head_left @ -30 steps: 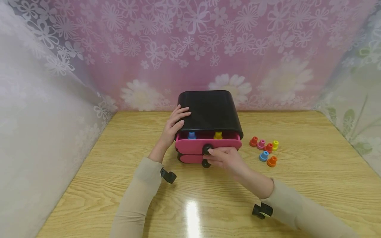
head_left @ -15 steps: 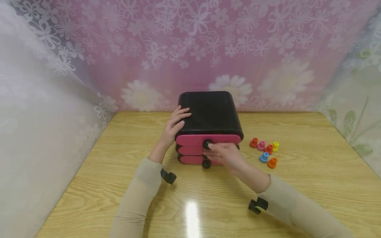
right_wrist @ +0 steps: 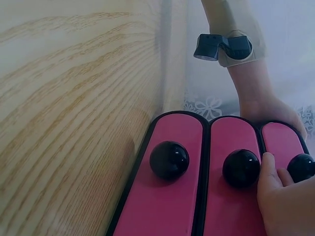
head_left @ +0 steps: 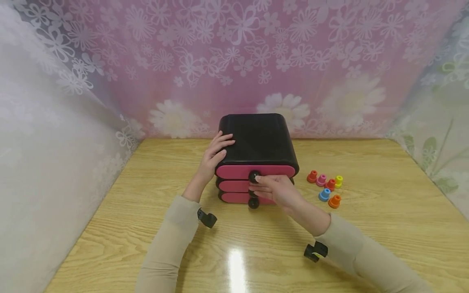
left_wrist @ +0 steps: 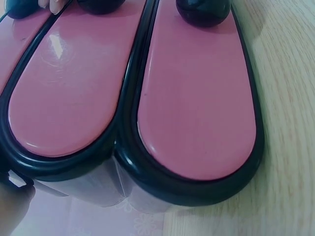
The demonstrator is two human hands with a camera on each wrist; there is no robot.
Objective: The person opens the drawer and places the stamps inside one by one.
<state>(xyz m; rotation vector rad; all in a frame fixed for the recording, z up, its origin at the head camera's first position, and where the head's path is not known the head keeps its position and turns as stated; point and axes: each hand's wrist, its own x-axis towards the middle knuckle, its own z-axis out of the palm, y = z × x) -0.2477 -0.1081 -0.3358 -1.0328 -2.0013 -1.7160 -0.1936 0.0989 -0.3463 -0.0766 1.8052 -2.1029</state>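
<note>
A small black drawer cabinet [head_left: 258,138] with three pink drawer fronts, each with a round black knob, stands on the table. My left hand [head_left: 214,152] rests on its upper left edge, fingers extended over the black top and thumb near the front corner. With my right hand [head_left: 283,191] I hold the top drawer's knob [head_left: 254,176], thumb against its right side and the other fingers below. The top drawer [head_left: 234,171] sits flush with the frame, like the middle drawer [right_wrist: 231,206] and the bottom drawer [left_wrist: 197,93]. My right hand partly hides the middle knob in the head view.
To the cabinet's right lie several small stepped plastic pegs, among them a blue peg [head_left: 324,195], an orange peg [head_left: 334,201] and a yellow peg [head_left: 338,181]. A flowered pink cloth [head_left: 234,73] hangs behind the wooden table [head_left: 146,195].
The top drawer, partly out a second ago with a blue and a yellow peg showing inside, has slid back in along with my right hand. My left hand has stayed on the cabinet.
</note>
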